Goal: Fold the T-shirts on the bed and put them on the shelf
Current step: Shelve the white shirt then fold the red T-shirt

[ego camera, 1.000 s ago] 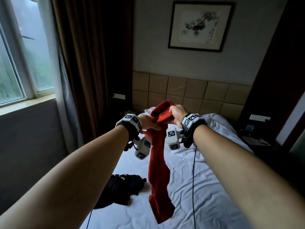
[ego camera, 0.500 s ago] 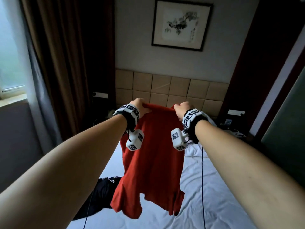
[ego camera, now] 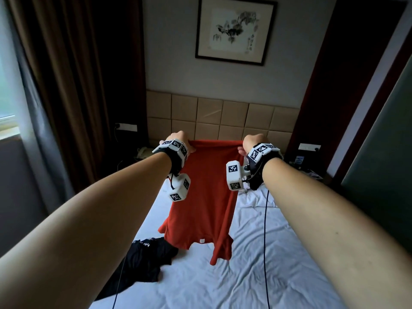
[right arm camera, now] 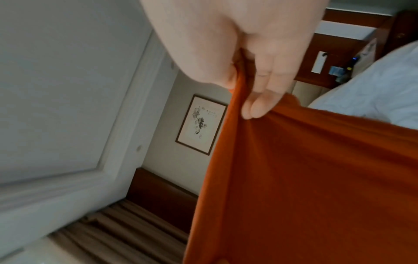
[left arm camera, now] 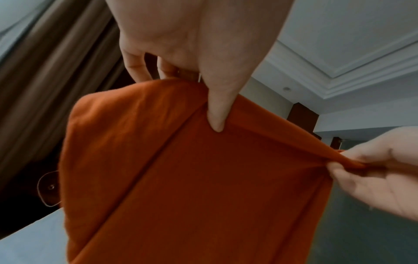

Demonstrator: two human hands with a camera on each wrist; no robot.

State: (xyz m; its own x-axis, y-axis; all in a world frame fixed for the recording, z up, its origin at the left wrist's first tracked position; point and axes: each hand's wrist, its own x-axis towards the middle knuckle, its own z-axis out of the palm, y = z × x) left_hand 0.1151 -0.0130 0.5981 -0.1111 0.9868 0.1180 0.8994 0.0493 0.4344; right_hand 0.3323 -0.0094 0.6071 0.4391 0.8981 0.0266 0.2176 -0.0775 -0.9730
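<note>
Two T-shirts show: one red T-shirt held above the bed, one black T-shirt lying on it. Two hands, one framed picture above the bed.

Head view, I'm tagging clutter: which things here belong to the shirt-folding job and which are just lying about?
Part of the job:
- red T-shirt, held up by left hand and right hand
- black T-shirt, crumpled on the bed
- bed, white sheet

Just there:
- framed picture
- padded headboard
- curtain
</note>
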